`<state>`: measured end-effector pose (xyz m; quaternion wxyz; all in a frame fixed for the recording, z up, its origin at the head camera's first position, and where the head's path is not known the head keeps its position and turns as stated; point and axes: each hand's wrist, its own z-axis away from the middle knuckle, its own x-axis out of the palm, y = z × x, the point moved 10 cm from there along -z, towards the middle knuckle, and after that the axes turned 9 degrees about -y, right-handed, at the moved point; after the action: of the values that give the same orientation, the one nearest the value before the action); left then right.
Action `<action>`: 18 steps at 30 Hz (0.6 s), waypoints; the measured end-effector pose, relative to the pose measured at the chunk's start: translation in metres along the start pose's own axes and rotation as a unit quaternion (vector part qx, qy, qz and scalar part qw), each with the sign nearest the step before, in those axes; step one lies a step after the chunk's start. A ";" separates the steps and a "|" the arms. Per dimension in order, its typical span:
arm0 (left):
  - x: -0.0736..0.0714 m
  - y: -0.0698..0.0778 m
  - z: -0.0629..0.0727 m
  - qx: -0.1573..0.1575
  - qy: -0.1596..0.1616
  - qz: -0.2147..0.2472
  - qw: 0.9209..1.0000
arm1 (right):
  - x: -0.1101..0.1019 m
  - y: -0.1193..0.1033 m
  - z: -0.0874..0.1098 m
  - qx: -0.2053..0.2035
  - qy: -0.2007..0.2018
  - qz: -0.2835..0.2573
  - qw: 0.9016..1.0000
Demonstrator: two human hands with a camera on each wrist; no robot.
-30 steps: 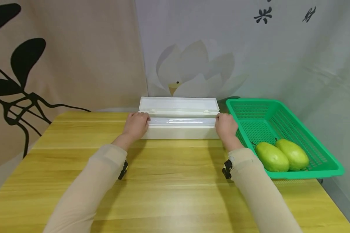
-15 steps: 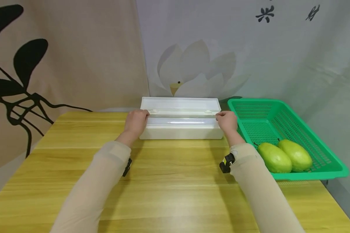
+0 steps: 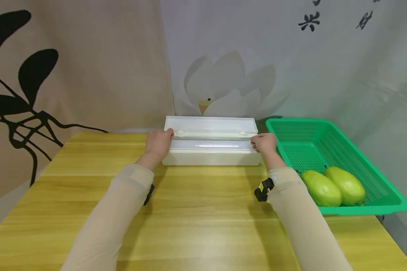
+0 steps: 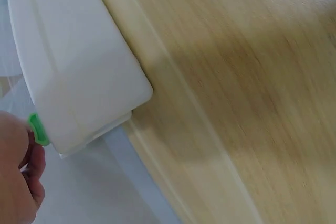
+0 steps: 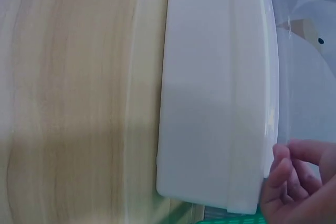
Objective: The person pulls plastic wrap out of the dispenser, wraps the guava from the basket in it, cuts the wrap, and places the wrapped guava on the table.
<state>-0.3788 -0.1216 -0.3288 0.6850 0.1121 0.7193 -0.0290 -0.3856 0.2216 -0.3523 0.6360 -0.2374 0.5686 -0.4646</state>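
Note:
A long white cling film box (image 3: 211, 158) lies at the far side of the table with its lid (image 3: 210, 123) raised at the back. Clear cling film (image 5: 284, 93) stretches along the top of the box between the two hands. At the box's left end, the left hand (image 3: 157, 143) pinches the film's edge with curled fingers. A small green piece (image 4: 39, 129) shows beside those fingers in the left wrist view. The right hand (image 3: 265, 143) pinches the film's other corner between thumb and forefinger, just above the right end of the box.
A green plastic basket (image 3: 390, 194) stands to the right, close to the right hand, partly over the table's edge. Two yellow-green fruits (image 3: 322, 187) lie in its near part. A printed curtain (image 3: 224, 56) hangs right behind the box. The wooden table (image 3: 203, 218) stretches toward the person.
Both hands have risen slightly from the box's ends, lifting the film's edge. The right hand's fingers now show a clearer pinch. The box and basket have stayed in place.

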 end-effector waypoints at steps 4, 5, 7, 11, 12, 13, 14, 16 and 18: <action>0.001 -0.007 0.000 -0.026 -0.014 0.098 0.995 | 0.000 0.004 -0.002 0.011 0.005 -0.003 1.000; 0.001 -0.010 0.000 -0.039 -0.019 0.140 0.989 | 0.001 0.004 -0.003 0.010 0.005 -0.003 1.000; 0.003 -0.018 0.001 -0.074 -0.026 0.230 0.970 | 0.002 0.003 -0.004 0.010 0.003 -0.007 1.000; 0.006 -0.029 0.003 -0.139 -0.034 0.355 0.924 | 0.002 0.003 -0.005 0.016 -0.002 -0.017 1.000; 0.007 -0.031 0.004 -0.152 -0.036 0.370 0.916 | 0.002 0.003 -0.005 0.017 -0.003 -0.020 1.000; 0.007 -0.032 0.004 -0.163 -0.037 0.378 0.910 | 0.001 0.003 -0.006 0.019 -0.004 -0.023 1.000; 0.007 -0.033 0.004 -0.175 -0.037 0.384 0.906 | 0.001 0.004 -0.006 0.020 -0.006 -0.032 0.999; 0.006 -0.035 0.004 -0.195 -0.030 0.389 0.900 | 0.001 0.005 -0.007 0.026 -0.010 -0.050 0.998; 0.006 -0.037 0.005 -0.217 -0.021 0.403 0.889 | 0.001 0.006 -0.008 0.035 -0.012 -0.083 0.996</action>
<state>-0.3820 -0.1580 -0.3392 0.6598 0.2404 0.5863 0.4039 -0.3912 0.2253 -0.3602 0.6102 -0.2666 0.5223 -0.5327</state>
